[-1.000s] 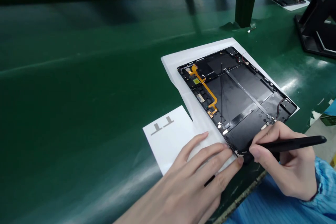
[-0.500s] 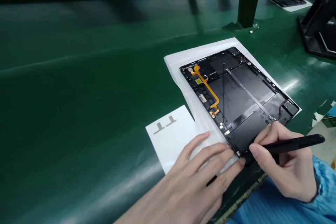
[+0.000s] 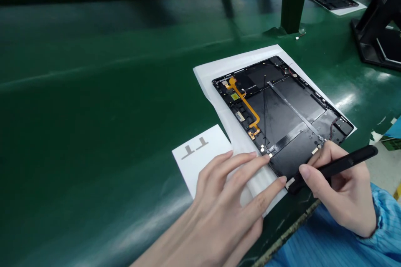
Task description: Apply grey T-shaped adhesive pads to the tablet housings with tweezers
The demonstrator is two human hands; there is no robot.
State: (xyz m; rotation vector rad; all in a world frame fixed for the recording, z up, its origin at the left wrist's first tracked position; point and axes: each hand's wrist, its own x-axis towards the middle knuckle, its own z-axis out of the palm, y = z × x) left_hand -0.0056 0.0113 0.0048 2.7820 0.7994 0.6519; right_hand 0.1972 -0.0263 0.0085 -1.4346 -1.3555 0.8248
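Note:
An opened tablet housing, black with an orange flex cable and a grey ribbon cable, lies on a white sheet. My right hand pinches a black pen-shaped tool over its near right corner. The tool's tip is hidden, so its exact kind cannot be made out. With fingers spread, my left hand rests on the sheet, two fingertips at the housing's near left edge. Its forefinger is by a small pale strip at the corner. Another pale piece shows beside my right fingers.
A white card with grey T-shaped marks lies partly under my left hand. Behind stands a green post on the green bench mat. Another black housing lies at the back right, near a black stand.
My left hand's fingers have spread wider and shifted slightly left and up along the housing's edge. The tool in my right hand tilts more steeply. The view has shifted a little.

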